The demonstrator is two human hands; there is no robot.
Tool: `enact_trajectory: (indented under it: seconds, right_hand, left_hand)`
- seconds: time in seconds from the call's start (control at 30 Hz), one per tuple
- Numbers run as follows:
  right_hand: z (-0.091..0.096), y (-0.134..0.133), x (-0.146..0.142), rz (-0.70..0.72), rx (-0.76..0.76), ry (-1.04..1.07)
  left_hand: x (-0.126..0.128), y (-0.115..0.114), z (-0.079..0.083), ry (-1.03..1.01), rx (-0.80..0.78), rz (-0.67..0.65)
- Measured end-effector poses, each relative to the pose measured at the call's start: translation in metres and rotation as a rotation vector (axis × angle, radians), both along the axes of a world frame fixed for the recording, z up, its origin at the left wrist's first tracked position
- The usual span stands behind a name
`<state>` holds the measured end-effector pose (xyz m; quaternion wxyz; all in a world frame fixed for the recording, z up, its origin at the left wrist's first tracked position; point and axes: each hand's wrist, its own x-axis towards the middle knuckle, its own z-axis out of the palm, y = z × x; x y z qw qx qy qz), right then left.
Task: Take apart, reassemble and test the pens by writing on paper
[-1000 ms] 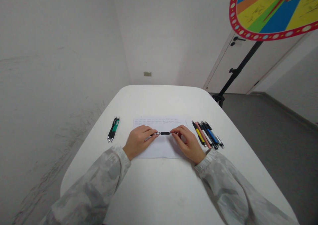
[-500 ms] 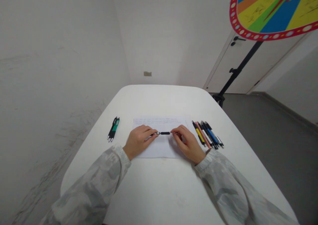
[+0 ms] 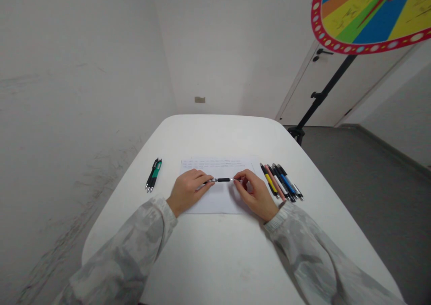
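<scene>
A pen (image 3: 223,180) with a black grip and silvery ends lies level between my two hands, above a sheet of white paper (image 3: 215,206). Its left end is pinched between the thumb and fingers of my left hand (image 3: 190,190). At the other end, the thumb and index finger of my right hand (image 3: 254,192) close around the silvery tip; my fingers cover the very end. Rows of handwriting run along the top of the paper, and both hands rest over its lower part.
Two pens (image 3: 154,174), one black and one green, lie left of the paper. Several pens (image 3: 281,181) in yellow, pink, black, white and blue lie by my right wrist. The white table (image 3: 215,134) has rounded corners; beyond its right side stands a colourful wheel (image 3: 367,17) on a black pole.
My right fingertips have shifted slightly right along the pen's tip, so a little more of its silvery end shows. My left hand holds still.
</scene>
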<state>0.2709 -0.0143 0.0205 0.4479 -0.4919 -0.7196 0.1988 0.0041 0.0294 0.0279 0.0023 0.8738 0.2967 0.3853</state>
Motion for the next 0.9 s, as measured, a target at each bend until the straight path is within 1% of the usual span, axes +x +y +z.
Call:
enact_trajectory:
  seconds: [0.23, 0.6, 0.9]
  right_hand:
    - [0.0007, 0.0006, -0.0005, 0.035, -0.007, 0.004]
    - [-0.0013, 0.0029, 0.0009, 0.029, 0.000, 0.021]
    - [-0.0013, 0.0022, 0.0014, 0.060, 0.004, 0.028]
  left_hand:
    - [0.0002, 0.0002, -0.0004, -0.008, 0.004, -0.005]
    - [-0.0001, 0.0004, -0.0008, -0.007, 0.000, -0.004]
    - [0.0001, 0.0003, -0.0004, -0.010, 0.005, -0.005]
